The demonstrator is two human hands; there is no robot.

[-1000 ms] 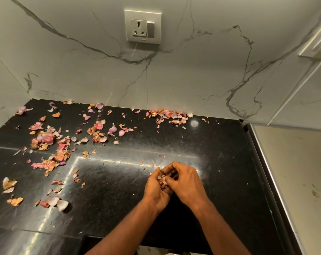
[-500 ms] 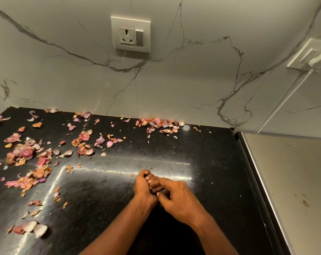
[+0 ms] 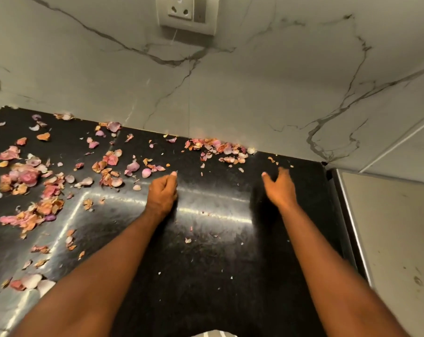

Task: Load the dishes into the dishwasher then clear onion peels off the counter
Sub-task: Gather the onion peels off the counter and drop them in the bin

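Here the left hand (image 3: 162,190) is curled into a loose fist over the middle of the worktop (image 3: 213,251); whether it holds peels can't be told (palm hidden). Right hand (image 3: 279,187) hovers apart from it nearer the right edge, fingers spread and relaxed, holding nothing. Onion peels (image 3: 35,186) litter the worktop's left half, thickest toward the left edge, with a smaller heap (image 3: 218,149) along the back edge against the marble wall (image 3: 254,93). Socket (image 3: 187,13) sits on the wall above.
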